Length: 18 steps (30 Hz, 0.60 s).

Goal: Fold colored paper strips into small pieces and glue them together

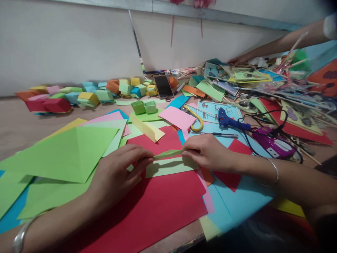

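Observation:
A narrow folded strip of light green paper [168, 154] is stretched between my two hands. The fingers and thumb of my left hand [123, 167] pinch its left end, and my right hand [202, 151] pinches its right end. Beneath the strip, a flat pale green paper piece [168, 168] lies on a large red sheet [158, 203]. A folded yellow paper [149, 129] stands just beyond my hands, near two small green paper boxes [143, 107]. To the left of my left hand spreads a large creased green sheet [65, 151].
Several colourful paper boxes [60, 100] line the wall. A phone [163, 86], yellow-handled scissors [198, 121], a pen [214, 134], a blue glue gun [231, 121] and a purple power strip [275, 142] lie around. Another person's arm [284, 42] reaches over the craft pile at back right.

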### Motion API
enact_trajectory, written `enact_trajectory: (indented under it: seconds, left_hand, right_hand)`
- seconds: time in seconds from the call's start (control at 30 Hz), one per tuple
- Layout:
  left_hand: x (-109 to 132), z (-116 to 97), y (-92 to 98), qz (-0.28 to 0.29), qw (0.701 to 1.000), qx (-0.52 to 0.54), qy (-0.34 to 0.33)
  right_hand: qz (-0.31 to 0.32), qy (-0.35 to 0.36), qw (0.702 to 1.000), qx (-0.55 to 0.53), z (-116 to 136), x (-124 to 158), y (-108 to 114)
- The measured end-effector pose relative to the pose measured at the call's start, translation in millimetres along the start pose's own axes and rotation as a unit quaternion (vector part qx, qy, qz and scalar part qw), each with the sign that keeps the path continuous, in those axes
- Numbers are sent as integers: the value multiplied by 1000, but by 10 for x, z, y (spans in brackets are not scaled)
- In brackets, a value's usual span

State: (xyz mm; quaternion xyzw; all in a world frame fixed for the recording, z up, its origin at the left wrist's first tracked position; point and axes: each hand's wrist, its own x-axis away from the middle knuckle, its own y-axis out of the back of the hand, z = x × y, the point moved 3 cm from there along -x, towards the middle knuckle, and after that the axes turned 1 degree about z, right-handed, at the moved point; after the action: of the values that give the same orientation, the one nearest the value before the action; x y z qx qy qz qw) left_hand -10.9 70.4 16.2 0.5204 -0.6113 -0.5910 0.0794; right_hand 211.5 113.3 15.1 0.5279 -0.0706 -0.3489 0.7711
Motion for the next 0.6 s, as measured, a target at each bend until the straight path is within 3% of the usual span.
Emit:
enact_trajectory:
  seconds: [0.17, 0.33, 0.47, 0.6]
  left_hand:
    - [31, -107, -4, -19, 997, -32, -62]
    - [88, -194, -6, -22, 992, -30, -118]
    - [85, -211, -49, -1, 989, -45, -141]
    - [64, -234, -97, 17, 988, -38, -146]
  right_hand:
    - [15, 23, 997, 77, 66, 29, -67]
    - [-18, 71, 992, 100, 153, 78, -159]
    - [-36, 99, 987, 124, 221, 115, -192]
    - [-13, 119, 981, 154, 274, 126, -257]
